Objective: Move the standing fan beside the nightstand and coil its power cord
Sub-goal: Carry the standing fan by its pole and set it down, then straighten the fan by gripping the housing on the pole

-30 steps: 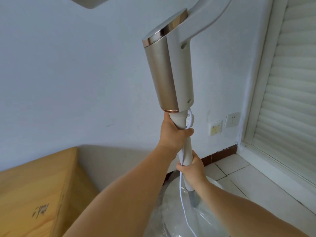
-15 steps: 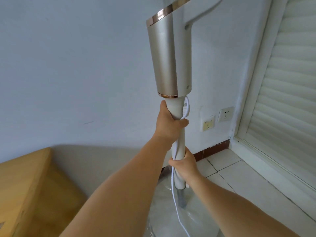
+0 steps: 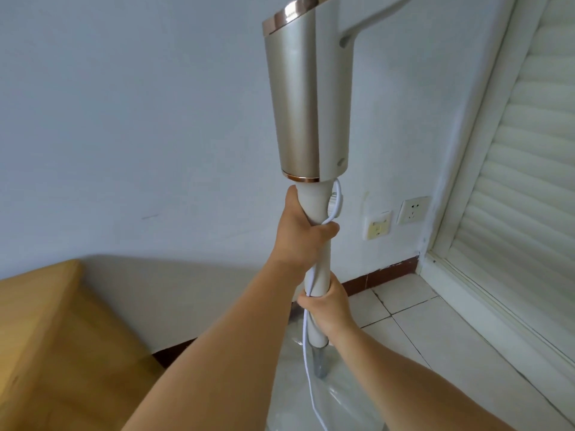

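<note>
The standing fan has a champagne-gold column with a copper ring on a white pole, and its head is cut off at the top edge. My left hand grips the pole just under the column. My right hand grips the pole lower down and presses the thin white power cord against it. The cord loops by a knob near my left hand and hangs down to the plastic-wrapped round base. The wooden nightstand stands at the lower left, a short gap from the fan.
A white wall lies straight ahead, with two wall sockets low on it, right of the pole. A white louvred shutter door fills the right side. Pale floor tiles spread between the fan's base and the door frame.
The fan's column has risen in view and the nightstand has slid left towards the frame's edge. Both hands keep the same grips on the pole.
</note>
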